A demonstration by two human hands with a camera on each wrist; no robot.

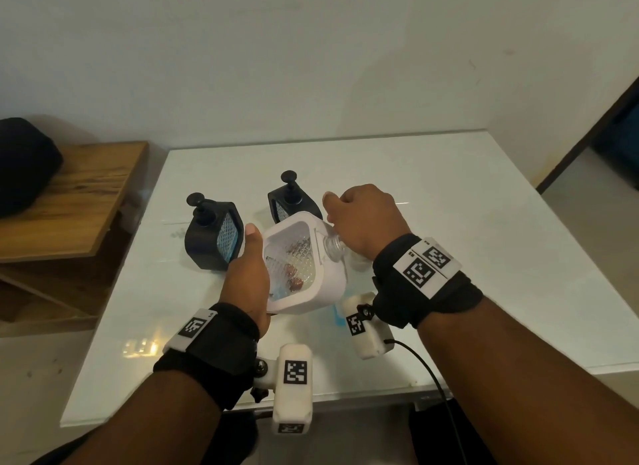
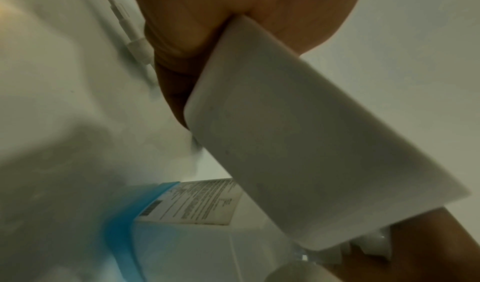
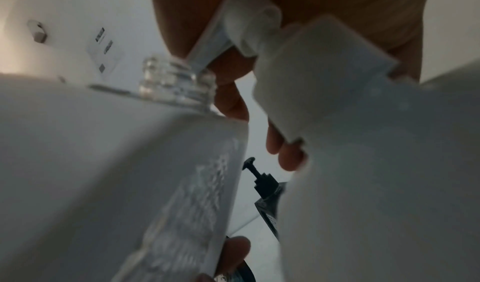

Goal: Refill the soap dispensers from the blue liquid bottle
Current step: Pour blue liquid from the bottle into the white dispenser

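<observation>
Right now you stand over a white table set against a pale wall, with a wooden bench to its left carrying a dark bag. Two black dispensers rest on the table with their pumps on: one just beside your left thumb, the other farther back, behind the item you hold. Your left hand grips a white dispenser from its left side, tilted so its open, clear threaded neck leans toward your right hand; its clear textured window faces up at you. Your right hand is curled, fingers closed round the white pump head, which is off the neck; the right wrist view shows its tube end sitting at the neck's mouth. The blue bottle stands on the table near you, under your right wrist and mostly hidden from the head view; the left wrist view shows its blue band and printed label just beside the white dispenser's base. Whether its cap is on, you cannot tell.
</observation>
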